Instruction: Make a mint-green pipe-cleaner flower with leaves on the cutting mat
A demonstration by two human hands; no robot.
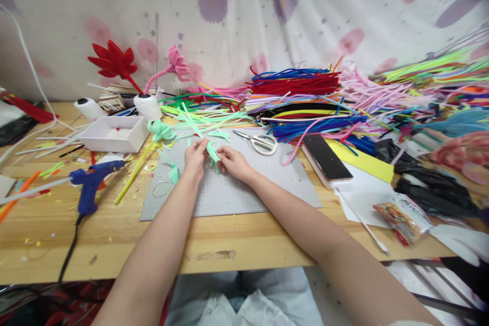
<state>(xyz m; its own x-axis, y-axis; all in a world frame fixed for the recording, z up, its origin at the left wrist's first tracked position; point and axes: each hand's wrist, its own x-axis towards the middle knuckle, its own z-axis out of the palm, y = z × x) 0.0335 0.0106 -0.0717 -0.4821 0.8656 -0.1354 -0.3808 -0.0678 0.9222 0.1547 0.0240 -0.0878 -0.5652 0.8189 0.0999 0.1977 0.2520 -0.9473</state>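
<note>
Mint-green pipe cleaners [212, 152] are pinched between my two hands above a grey mat [244, 198]. My left hand [195, 159] is closed on them, with long ends sticking up past its fingers. From the other side my right hand [234, 162] grips the lower part with thumb and fingertips. Scissors [260, 141] with white handles lie just beyond my right hand. A mint-green piece [174, 174] rests on the mat left of my left wrist. Behind it is a mint-green pipe cleaner flower [161, 131] on a yellow stem.
A blue glue gun [91, 183] with its cord lies at the left, before a white box [114, 135]. Bundles of coloured pipe cleaners [298, 84] line the back. At right are a phone [326, 158], a white cable [367, 224] and a snack packet [405, 216].
</note>
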